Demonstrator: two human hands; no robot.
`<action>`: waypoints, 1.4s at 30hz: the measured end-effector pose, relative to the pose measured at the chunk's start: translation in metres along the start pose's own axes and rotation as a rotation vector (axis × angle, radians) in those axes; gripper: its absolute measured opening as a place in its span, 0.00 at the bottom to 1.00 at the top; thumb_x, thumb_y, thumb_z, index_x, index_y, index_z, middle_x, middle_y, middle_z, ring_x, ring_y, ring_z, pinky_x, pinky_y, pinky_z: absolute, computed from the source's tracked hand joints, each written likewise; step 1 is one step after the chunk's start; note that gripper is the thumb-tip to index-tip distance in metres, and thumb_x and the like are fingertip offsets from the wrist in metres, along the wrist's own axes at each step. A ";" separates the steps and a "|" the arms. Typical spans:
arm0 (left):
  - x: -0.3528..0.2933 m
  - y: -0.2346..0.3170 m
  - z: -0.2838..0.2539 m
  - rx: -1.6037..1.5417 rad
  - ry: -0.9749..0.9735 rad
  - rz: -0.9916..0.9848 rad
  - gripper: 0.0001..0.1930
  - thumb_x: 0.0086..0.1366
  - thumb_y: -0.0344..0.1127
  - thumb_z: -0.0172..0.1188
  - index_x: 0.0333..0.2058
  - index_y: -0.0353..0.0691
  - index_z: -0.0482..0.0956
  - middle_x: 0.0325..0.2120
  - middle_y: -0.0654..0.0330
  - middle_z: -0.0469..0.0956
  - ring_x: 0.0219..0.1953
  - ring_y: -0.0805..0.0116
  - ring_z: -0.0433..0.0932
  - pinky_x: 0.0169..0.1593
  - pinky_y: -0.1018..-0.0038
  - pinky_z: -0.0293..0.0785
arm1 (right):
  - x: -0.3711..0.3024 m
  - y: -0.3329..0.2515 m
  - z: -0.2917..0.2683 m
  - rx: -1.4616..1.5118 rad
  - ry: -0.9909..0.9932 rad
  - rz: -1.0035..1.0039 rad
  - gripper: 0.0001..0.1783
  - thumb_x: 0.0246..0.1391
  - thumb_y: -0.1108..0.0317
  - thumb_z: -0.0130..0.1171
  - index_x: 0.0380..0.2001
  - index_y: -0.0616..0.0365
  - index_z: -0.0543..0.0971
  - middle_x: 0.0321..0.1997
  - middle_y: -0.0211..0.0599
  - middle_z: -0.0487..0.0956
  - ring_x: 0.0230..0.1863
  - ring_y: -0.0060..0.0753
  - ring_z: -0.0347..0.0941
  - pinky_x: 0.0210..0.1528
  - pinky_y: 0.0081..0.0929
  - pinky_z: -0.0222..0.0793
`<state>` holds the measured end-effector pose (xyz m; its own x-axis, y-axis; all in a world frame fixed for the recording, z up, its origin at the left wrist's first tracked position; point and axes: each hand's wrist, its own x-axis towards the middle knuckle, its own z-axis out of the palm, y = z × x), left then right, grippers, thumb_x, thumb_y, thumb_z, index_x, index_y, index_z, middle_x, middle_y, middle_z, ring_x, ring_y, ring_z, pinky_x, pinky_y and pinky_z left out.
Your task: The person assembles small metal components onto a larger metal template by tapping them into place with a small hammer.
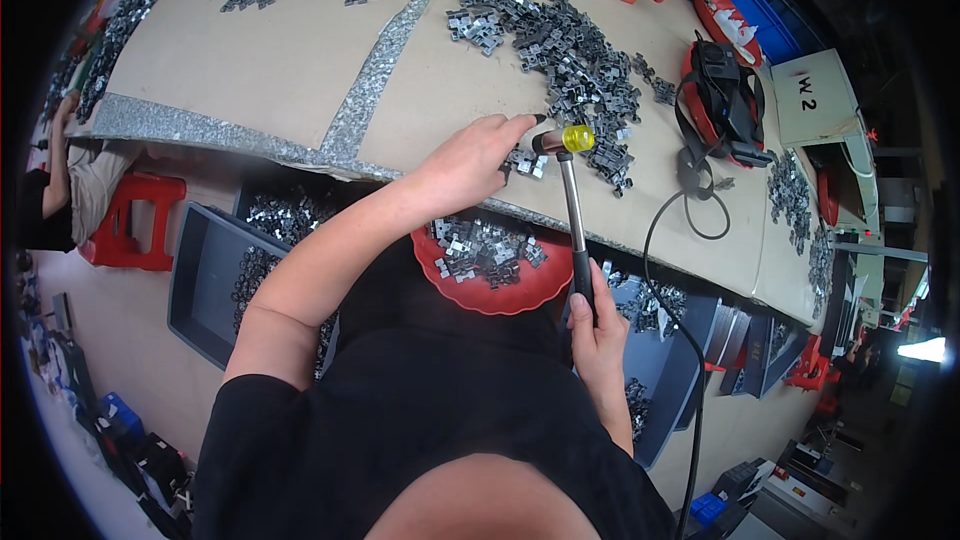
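Observation:
My right hand point(597, 330) is closed around the black grip of a small hammer point(575, 202). Its metal shaft points up and away from me, and its head, with a yellow translucent face, is over the table's near edge. Just left of the head, my left hand point(475, 162) reaches over the table with index finger and thumb apart; their tips look black. Some small metal clip-like parts point(528, 162) lie by those fingertips. Below, a red scalloped bowl point(497, 306) holds more such parts. A large pile of metal parts point(580, 70) spreads beyond the hammer.
A black strapped device point(722, 90) with a cable sits at the right of the cardboard-covered table point(250, 60). Grey bins point(205, 280) of parts stand under the edge on both sides. A red stool point(135, 225) and another person's arm point(58, 170) are at left.

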<state>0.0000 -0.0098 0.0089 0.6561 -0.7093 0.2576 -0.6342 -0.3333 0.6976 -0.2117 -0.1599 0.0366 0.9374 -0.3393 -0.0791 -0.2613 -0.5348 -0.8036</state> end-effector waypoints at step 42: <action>0.095 -0.033 -0.001 0.079 0.298 -0.437 0.21 0.50 0.33 0.60 0.41 0.31 0.64 0.35 0.44 0.73 0.39 0.48 0.74 0.41 0.62 0.71 | -0.001 0.021 0.003 0.207 0.066 -0.057 0.23 0.58 0.71 0.45 0.57 0.63 0.61 0.17 0.25 0.68 0.14 0.10 0.58 0.16 0.09 0.53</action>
<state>0.0842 -0.0656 0.0113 0.9465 -0.2902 0.1409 -0.2968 -0.6123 0.7328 -0.2172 -0.1690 0.0180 0.9305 -0.3663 0.0031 -0.1493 -0.3869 -0.9100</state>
